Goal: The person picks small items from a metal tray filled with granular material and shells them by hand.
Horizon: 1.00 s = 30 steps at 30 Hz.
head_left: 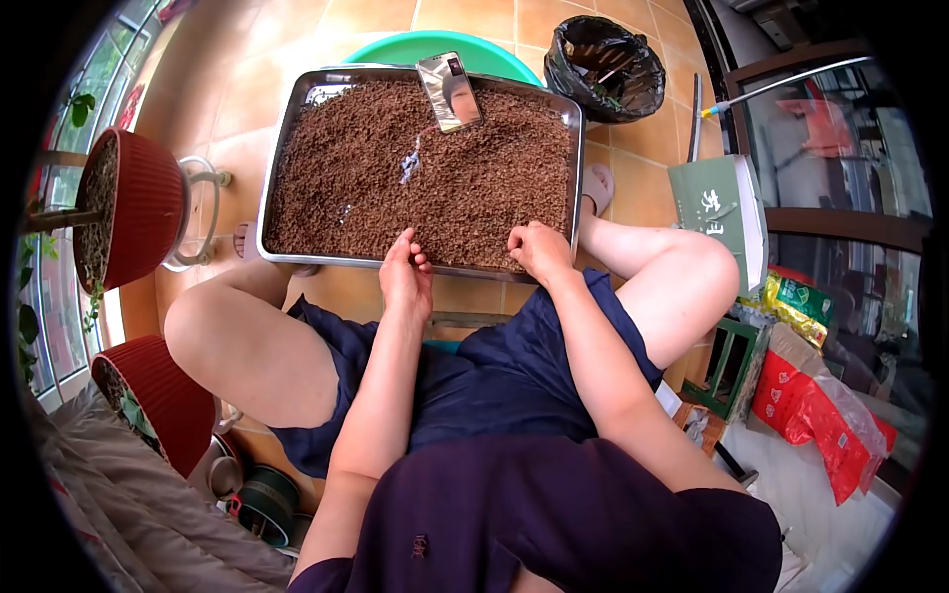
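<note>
A shallow metal tray (269,188) full of small reddish-brown dried granules (336,168) lies in front of my knees; their exact kind I cannot make out. My left hand (405,275) is over the near rim, palm turned inward and fingers curled. Whatever those fingers may enclose is hidden. Farther right, my right hand (541,251) has its fingertips pinched together at the granules by the near edge, and anything between them is too small to name. A phone (450,93) rests on the granules at the far side. Some bluish-white bits (409,161) lie near the middle.
Behind the tray are a green basin (435,43) and a bin with a black bag (603,74). Red flowerpots (138,208) stand at left. A green book (717,212), a red plastic bag (816,420) and a pole (781,84) are at right.
</note>
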{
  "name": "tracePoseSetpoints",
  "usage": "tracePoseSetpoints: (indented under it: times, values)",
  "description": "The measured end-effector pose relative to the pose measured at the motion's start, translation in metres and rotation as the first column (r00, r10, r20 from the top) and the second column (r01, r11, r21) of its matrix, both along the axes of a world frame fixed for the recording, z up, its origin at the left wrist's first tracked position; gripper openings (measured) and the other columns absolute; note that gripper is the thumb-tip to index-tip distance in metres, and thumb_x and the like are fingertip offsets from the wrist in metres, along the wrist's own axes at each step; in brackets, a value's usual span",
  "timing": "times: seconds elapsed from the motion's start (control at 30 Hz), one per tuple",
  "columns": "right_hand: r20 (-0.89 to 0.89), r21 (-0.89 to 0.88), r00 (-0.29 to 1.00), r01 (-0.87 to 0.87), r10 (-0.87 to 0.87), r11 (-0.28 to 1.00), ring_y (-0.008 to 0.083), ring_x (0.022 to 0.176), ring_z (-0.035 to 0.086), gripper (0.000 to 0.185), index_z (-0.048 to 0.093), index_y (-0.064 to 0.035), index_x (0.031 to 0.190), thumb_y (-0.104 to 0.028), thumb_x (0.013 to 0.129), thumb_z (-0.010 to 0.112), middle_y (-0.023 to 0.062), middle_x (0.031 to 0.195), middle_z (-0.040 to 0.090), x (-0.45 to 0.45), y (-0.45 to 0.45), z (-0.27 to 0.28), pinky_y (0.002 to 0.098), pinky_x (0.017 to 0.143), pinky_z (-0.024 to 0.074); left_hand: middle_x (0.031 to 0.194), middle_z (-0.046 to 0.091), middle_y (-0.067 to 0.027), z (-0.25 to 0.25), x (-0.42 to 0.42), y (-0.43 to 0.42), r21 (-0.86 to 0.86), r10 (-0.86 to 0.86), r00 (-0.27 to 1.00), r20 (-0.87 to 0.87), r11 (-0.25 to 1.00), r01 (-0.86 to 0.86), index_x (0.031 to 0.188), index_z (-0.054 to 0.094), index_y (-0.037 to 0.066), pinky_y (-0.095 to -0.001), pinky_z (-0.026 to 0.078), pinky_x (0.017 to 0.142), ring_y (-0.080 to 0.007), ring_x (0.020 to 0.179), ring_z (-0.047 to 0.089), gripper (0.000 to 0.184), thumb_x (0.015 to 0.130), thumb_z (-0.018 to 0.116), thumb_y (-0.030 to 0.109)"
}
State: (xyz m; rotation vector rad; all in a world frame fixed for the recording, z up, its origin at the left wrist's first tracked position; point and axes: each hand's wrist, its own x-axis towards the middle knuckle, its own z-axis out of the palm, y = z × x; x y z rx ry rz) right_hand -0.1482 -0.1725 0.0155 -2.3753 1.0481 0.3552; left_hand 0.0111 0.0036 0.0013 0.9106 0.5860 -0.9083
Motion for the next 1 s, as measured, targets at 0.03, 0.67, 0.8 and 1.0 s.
tracePoseSetpoints:
  times: [0.03,0.67,0.8,1.0]
  values:
    - [-0.011,-0.004,1.000,-0.012,0.012,1.000,0.0292,0.088,0.064,0.006,0.067,-0.0164,0.085,-0.016,0.080,0.065,0.0081,0.092,0.063,0.000,0.000,-0.002,0.0426,0.075,0.0506,0.076,0.056,0.0014,0.001,0.000,0.000,0.009,0.001,1.000,-0.005,1.000,-0.001,0.121,0.059,0.005,-0.0209,0.044,0.053,-0.0070,0.062,0.050,0.025,0.101,0.050,0.017]
    - [0.048,-0.080,0.994,-0.092,0.096,0.993,0.0312,0.084,0.066,0.006,0.067,-0.0135,0.085,-0.018,0.081,0.067,0.0104,0.085,0.067,-0.002,0.003,-0.017,0.0430,0.072,0.0517,0.074,0.051,0.0034,0.004,0.002,0.000,0.001,-0.052,0.998,-0.040,0.999,0.052,0.123,0.055,0.006,-0.0204,0.041,0.054,-0.0068,0.062,0.047,0.029,0.097,0.057,0.018]
    - [-0.007,-0.035,1.000,0.004,-0.005,0.999,0.0316,0.085,0.066,0.009,0.067,-0.0121,0.083,-0.021,0.082,0.066,0.0110,0.087,0.068,-0.006,-0.005,-0.014,0.0436,0.073,0.0518,0.074,0.051,0.0037,0.004,0.002,-0.002,0.002,-0.059,0.998,-0.034,0.998,0.059,0.122,0.055,0.007,-0.0201,0.041,0.054,-0.0064,0.062,0.047,0.028,0.096,0.058,0.017]
    - [0.097,0.362,0.944,0.262,-0.315,0.895,0.0222,0.076,0.067,0.013,0.064,-0.0085,0.086,-0.021,0.086,0.064,0.0076,0.078,0.068,-0.011,-0.015,-0.020,0.0347,0.066,0.0534,0.074,0.052,0.0029,0.006,0.001,-0.004,0.003,-0.082,0.996,-0.029,0.997,0.082,0.121,0.058,0.005,-0.0207,0.041,0.054,-0.0067,0.062,0.048,0.028,0.096,0.056,0.017]
